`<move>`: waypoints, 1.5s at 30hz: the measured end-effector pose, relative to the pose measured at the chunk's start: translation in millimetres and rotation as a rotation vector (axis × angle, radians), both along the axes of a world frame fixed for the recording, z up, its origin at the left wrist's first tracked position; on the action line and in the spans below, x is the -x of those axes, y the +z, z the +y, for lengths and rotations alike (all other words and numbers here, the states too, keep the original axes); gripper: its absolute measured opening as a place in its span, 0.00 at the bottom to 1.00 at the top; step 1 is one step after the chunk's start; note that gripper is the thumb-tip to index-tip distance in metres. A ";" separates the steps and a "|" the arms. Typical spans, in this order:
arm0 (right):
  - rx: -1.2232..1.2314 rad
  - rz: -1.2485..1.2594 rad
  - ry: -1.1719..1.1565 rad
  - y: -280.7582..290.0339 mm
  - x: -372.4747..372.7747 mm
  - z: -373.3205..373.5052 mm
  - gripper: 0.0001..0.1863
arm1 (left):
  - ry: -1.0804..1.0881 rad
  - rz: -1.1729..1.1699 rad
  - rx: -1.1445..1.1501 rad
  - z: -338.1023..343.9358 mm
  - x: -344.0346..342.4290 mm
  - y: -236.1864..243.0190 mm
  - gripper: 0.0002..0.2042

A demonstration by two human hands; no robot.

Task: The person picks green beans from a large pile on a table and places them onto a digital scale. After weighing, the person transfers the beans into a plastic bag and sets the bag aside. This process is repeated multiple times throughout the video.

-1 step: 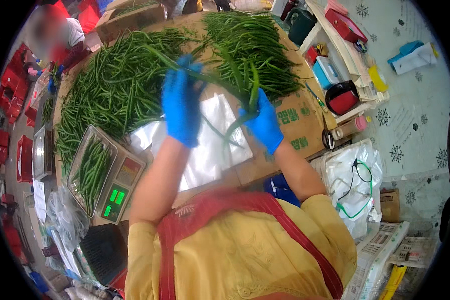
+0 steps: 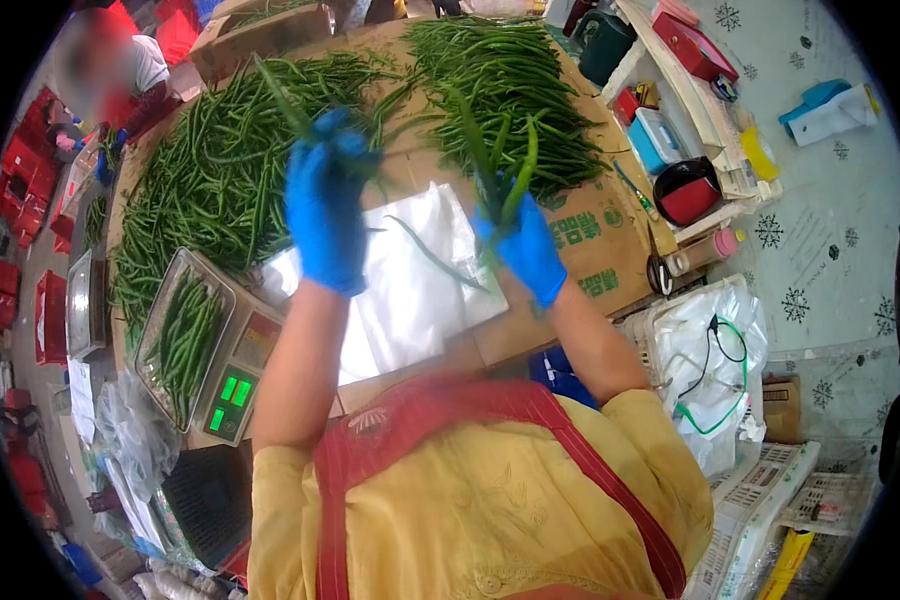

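My left hand (image 2: 332, 210), in a blue glove and blurred, is closed round a long green pod (image 2: 282, 98) whose end points up over the loose heap. My blue-gloved right hand (image 2: 530, 248) grips several long green pods (image 2: 522, 175) that stick up from its fingers. They could be chili peppers or beans. Between the hands lie white plastic bags (image 2: 400, 315), with one thin pod (image 2: 435, 255) across them. Beyond my left hand spreads a tangled pod heap (image 2: 225, 165); beyond the right, pods lie lined up in a neat stack (image 2: 505, 100).
A digital scale (image 2: 238, 375) with pods in its tray (image 2: 160, 395) stands at the left. On the right are scissors (image 2: 658, 272), a pink-lidded jar (image 2: 703, 252) and a shelf (image 2: 685, 110) of small things. Another person (image 2: 150, 65) is at the far left. Cardboard (image 2: 595, 250) covers the table.
My left hand has shifted left, away from my right hand, carrying its pod toward the loose heap. My right hand has hardly moved.
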State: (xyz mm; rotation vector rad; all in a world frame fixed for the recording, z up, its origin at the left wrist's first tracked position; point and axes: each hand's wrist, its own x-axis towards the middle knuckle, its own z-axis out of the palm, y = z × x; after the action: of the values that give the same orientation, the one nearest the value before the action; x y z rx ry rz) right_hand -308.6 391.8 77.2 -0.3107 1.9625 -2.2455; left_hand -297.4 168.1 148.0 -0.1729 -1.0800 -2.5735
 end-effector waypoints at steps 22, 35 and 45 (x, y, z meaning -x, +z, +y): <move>0.131 -0.247 0.411 -66.4 -45.1 -125.4 0.24 | -0.074 -0.280 -0.031 -17.0 -115.5 -128.4 0.26; 0.161 -0.410 0.505 -16.6 -70.9 -116.3 0.23 | 0.078 -0.306 0.095 -0.8 -130.4 -120.3 0.25; -0.093 -0.213 0.583 -4.6 -91.1 -124.0 0.23 | 0.112 -0.382 0.307 -8.2 -143.4 -112.7 0.30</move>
State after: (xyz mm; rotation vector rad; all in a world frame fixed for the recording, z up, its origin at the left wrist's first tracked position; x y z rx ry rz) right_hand -217.5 267.8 72.6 -0.5269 1.5965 -1.7333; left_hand -153.9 159.9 35.3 0.3104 -1.5702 -2.3812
